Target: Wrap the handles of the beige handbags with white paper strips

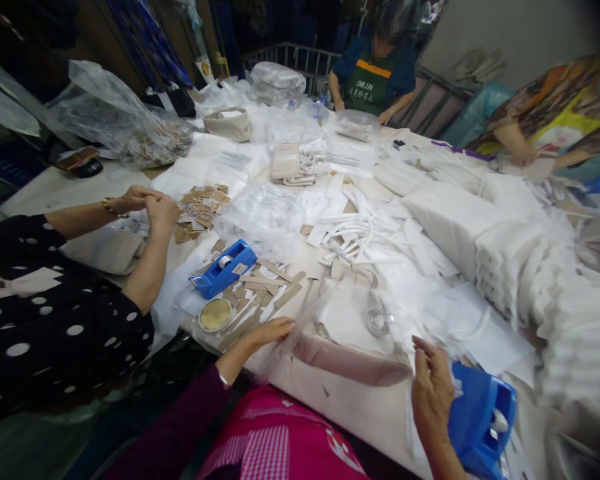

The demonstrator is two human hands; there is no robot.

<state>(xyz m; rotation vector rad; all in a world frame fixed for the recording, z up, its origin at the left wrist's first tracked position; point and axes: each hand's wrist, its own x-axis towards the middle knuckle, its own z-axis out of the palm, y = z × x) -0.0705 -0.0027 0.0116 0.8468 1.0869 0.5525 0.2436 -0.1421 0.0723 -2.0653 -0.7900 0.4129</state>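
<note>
In front of me on the table lies a pale beige fabric bag (353, 357), with a clear plastic bag (305, 327) around it. A small coiled, shiny clear piece (377, 321) rests on its upper face. My left hand (270, 331) is closed on the left edge of the plastic, its fingers pressed together. At the opposite side my right hand (433, 383) has its thumb and fingers pinched at the plastic's right edge. A large blue tape dispenser (480, 420) sits just right of my right hand.
Cardboard and white strips (275, 287) surround another blue tape dispenser (225, 267) and a tape roll (215, 315). White straps (355, 227) lie beyond the bag. Stacked white fabric (510, 260) runs along the right. Co-workers' hands (155, 207) are busy at the left and far sides.
</note>
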